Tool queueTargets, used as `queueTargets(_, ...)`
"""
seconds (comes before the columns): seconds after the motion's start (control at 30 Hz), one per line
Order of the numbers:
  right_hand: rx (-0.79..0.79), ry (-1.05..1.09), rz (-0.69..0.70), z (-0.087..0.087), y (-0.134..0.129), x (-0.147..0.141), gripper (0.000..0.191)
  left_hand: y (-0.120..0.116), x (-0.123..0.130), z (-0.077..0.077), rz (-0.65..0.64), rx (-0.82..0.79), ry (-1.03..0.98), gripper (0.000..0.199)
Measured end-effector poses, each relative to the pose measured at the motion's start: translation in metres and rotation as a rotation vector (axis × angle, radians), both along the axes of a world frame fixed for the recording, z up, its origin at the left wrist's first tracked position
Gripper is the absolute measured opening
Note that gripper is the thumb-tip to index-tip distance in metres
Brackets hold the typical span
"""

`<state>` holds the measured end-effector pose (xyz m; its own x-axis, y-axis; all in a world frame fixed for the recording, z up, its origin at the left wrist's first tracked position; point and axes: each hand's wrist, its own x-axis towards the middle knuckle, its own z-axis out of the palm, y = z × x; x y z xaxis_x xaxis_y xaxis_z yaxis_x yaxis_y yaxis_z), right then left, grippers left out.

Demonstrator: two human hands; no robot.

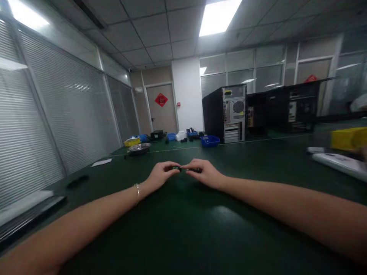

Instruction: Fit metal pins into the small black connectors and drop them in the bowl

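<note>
My left hand [160, 175], with a bracelet [137, 193] on its wrist, pinches a small dark piece [177, 168] with a bit of green on it. Its exact kind is too small to tell. Just to the right, my right hand [208, 173] is closed, thumb and fingers around a dark, slim thing [195, 170] that I cannot make out. The right index fingertip reaches to the right end of the small piece and seems to touch it. Both hands are low over the dark green tabletop [183, 229].
Ahead to the right stands a computer case [234, 114], a blue bin [210, 141] beside it. A metal bowl [139, 149] and yellow basket [132, 142] sit back left. A white paper [101, 162] lies left. At far right are a yellow bin [348, 138] and white object [341, 162].
</note>
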<state>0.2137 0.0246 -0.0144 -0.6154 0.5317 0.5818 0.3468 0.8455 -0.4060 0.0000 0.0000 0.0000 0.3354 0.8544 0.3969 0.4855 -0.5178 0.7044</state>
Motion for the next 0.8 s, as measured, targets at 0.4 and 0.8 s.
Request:
queueTargets(0.4, 0.004, -0.014, 0.030, 0.0011, -0.0009, 0.0044, 0.029, 0.0031, -0.0033, -0.0073, -0.062, 0.115, 0.024, 0.027)
queueTargets(0.8, -0.012, 0.012, 0.058, 0.0023, -0.0023, 0.0033, 0.030, 0.0060, -0.0020, -0.0095, -0.090, -0.054, -0.119, 0.031)
